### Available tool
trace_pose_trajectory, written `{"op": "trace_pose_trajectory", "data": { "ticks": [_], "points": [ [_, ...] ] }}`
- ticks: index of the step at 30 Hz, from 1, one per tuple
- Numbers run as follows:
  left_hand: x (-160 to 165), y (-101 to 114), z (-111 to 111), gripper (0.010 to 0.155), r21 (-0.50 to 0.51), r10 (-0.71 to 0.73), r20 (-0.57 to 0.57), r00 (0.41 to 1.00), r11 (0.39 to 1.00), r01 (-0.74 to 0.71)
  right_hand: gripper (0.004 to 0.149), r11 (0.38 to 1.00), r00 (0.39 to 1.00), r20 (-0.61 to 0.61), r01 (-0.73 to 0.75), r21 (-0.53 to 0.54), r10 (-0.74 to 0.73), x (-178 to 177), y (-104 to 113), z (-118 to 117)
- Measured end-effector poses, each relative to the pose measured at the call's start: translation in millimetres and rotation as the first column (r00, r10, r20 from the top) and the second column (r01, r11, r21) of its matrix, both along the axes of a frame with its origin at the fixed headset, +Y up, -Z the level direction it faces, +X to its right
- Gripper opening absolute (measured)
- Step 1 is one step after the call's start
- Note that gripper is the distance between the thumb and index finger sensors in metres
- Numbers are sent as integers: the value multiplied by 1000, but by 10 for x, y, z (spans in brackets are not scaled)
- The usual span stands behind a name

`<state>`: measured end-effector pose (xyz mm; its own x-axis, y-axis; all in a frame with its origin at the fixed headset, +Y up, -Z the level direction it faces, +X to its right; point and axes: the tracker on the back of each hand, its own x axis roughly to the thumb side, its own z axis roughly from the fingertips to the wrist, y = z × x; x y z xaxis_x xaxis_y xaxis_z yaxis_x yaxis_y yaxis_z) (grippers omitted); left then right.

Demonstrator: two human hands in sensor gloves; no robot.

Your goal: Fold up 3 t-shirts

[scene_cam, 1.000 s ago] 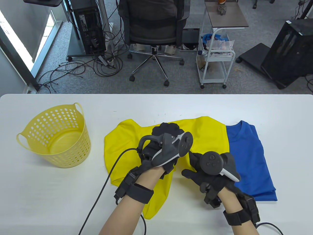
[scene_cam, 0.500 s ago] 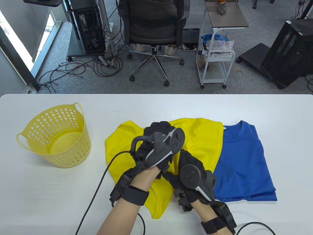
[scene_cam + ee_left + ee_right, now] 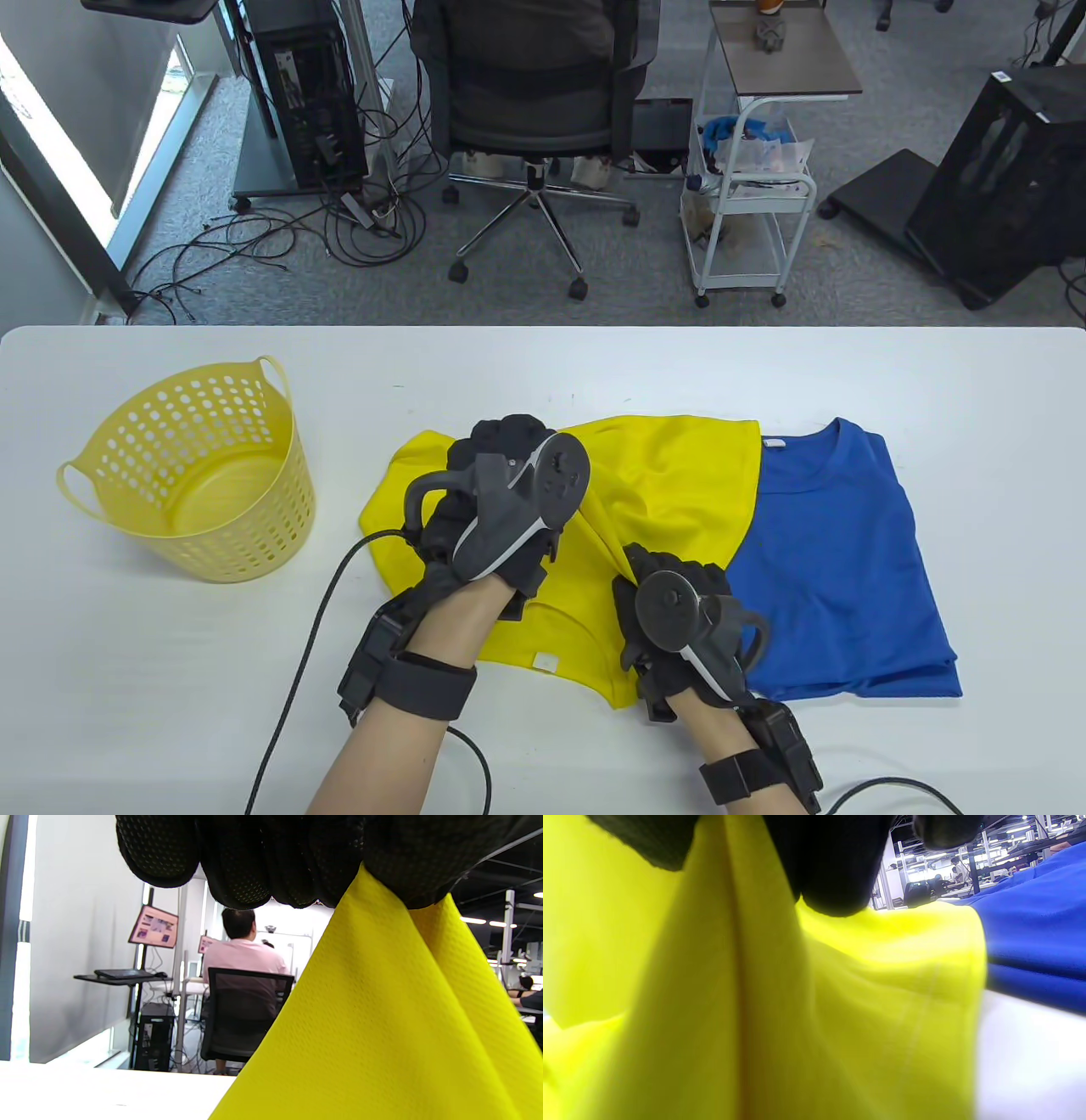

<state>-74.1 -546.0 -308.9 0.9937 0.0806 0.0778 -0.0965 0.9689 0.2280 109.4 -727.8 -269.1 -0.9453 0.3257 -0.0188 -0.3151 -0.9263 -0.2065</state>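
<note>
A yellow t-shirt (image 3: 670, 484) lies crumpled at the middle of the white table (image 3: 543, 365), its right side lapping over a folded blue t-shirt (image 3: 840, 552). My left hand (image 3: 492, 475) grips the yellow cloth near its upper left; the left wrist view shows the yellow t-shirt (image 3: 382, 1027) hanging taut from my gloved fingers (image 3: 237, 861). My right hand (image 3: 670, 594) pinches a fold of the same shirt near its lower middle; in the right wrist view the yellow t-shirt (image 3: 755, 1005) fills the frame under my fingers (image 3: 831, 866), with the blue t-shirt (image 3: 1039, 933) at the right.
A yellow perforated basket (image 3: 195, 475) stands at the table's left. Cables trail from both wrists over the near edge. Beyond the far edge are an office chair (image 3: 530, 102), a white trolley (image 3: 751, 195) and computer towers on the floor.
Both hands moved left and toward me, dragging the yellow shirt off part of the blue one. The collar with its white tag now lies turned out near the front edge.
</note>
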Motion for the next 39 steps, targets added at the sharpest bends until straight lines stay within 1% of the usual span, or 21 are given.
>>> {"op": "trace_pose_trajectory", "data": {
  "ticks": [5, 8, 13, 17, 22, 24, 26, 28, 29, 30, 32, 33, 34, 35, 36, 37, 38, 39],
  "points": [
    [-174, 56, 16, 41, 11, 24, -31, 999, 1000, -24, 42, 997, 998, -4, -66, -45, 66, 10, -72, -27],
    [-326, 101, 28, 41, 17, 47, -55, 997, 999, -46, 42, 995, 997, -14, -75, -67, 74, 13, -101, -43],
    [-631, 116, 33, 40, 24, 76, -106, 992, 997, -73, 42, 994, 995, -23, -94, -61, 93, 28, -77, -39],
    [-927, 48, 37, 40, 3, 105, -154, 982, 994, -106, 42, 998, 999, -7, -43, -36, 43, 105, 23, -34],
    [-1242, -70, 59, 40, -27, 160, -189, 969, 985, -168, 42, 998, 1000, 18, -2, 58, 1, 252, 249, -16],
    [-1338, -101, 70, 40, -33, 171, -197, 965, 983, -181, 42, 995, 1000, 17, 2, 100, -3, 284, 388, -14],
    [-1413, -93, 81, 40, -48, 175, -206, 963, 981, -188, 42, 989, 999, 18, -42, 140, 40, 312, 614, -24],
    [-1474, -40, 94, 40, -42, 188, -210, 959, 979, -201, 42, 980, 998, 21, -63, 187, 60, 350, 822, -35],
    [-1511, 19, 106, 40, -37, 207, -200, 958, 975, -219, 42, 973, 998, 24, -63, 221, 59, 388, 1026, -45],
    [-1526, 53, 114, 40, -29, 220, -196, 956, 973, -230, 42, 971, 998, 25, -58, 233, 53, 400, 1098, -46],
    [-1556, 217, 161, 40, 20, 262, -176, 949, 965, -262, 42, 958, 999, 28, -44, 283, 38, 438, 1467, -40],
    [-1554, 263, 180, 41, 37, 271, -169, 948, 962, -269, 42, 955, 999, 26, -48, 293, 42, 438, 1557, -35],
    [-1537, 312, 200, 40, 54, 272, -164, 948, 962, -267, 42, 955, 997, 23, -71, 287, 67, 431, 1665, -32],
    [-1517, 329, 210, 40, 46, 253, -164, 953, 967, -249, 42, 963, 993, 19, -116, 243, 115, 424, 1724, -44],
    [-1508, 324, 210, 40, 33, 242, -164, 956, 970, -240, 42, 967, 991, 16, -136, 216, 136, 421, 1728, -52],
    [-1473, 263, 195, 40, -47, 207, -166, 964, 975, -218, 42, 972, 980, -10, -194, 135, 197, 418, 1683, -84],
    [-1456, 205, 184, 40, -95, 180, -170, 969, 976, -198, 42, 972, 975, -42, -213, 95, 218, 422, 1611, -108],
    [-1434, 94, 160, 40, -158, 136, -170, 976, 974, -163, 42, 973, 971, -80, -224, 53, 227, 429, 1489, -139]
  ]
}}
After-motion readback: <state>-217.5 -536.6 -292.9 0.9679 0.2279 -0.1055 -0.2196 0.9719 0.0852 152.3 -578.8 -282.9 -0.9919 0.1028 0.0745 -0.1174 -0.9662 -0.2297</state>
